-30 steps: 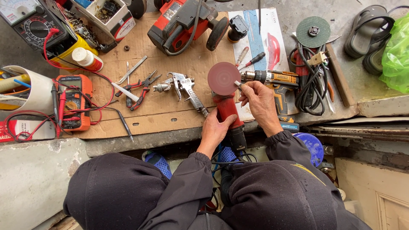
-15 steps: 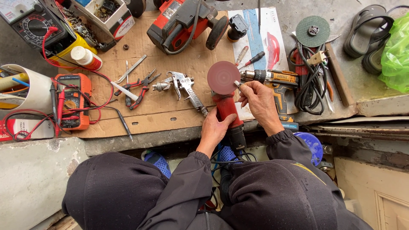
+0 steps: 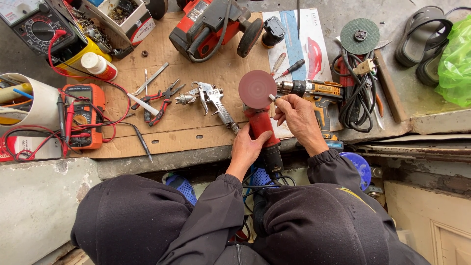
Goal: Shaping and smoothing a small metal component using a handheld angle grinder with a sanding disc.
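While your left hand (image 3: 250,147) wraps the red body of the angle grinder (image 3: 260,128) near the middle of the frame, your right hand (image 3: 299,118) sits just to its right, thumb and forefinger pinched shut on a small pale piece at the edge of the dark red sanding disc (image 3: 256,88) — too small to tell what it is. The left fingers are closed firmly round the housing. The grinder lies across the near edge of the cardboard sheet (image 3: 206,68), disc pointing to the top of the frame, its black rear end and cord hanging over the edge toward your knees.

Judge this tool as dense and rigid — motor weight sits in the red barrel, so that barrel is the right place to hold, as you do now. The plastic shell looks smooth, so a full wrap beats a fingertip grip. The disc is thin and abrasive; treat its face as rough on skin and its rim as the part likely to flex or chip, and take it only by the edge or hub.

Just left of the disc lies a silver spray gun (image 3: 208,98), and a yellow-and-black drill (image 3: 314,91) lies just beyond your right hand. Red-handled pliers (image 3: 162,98) lie further left, well apart.
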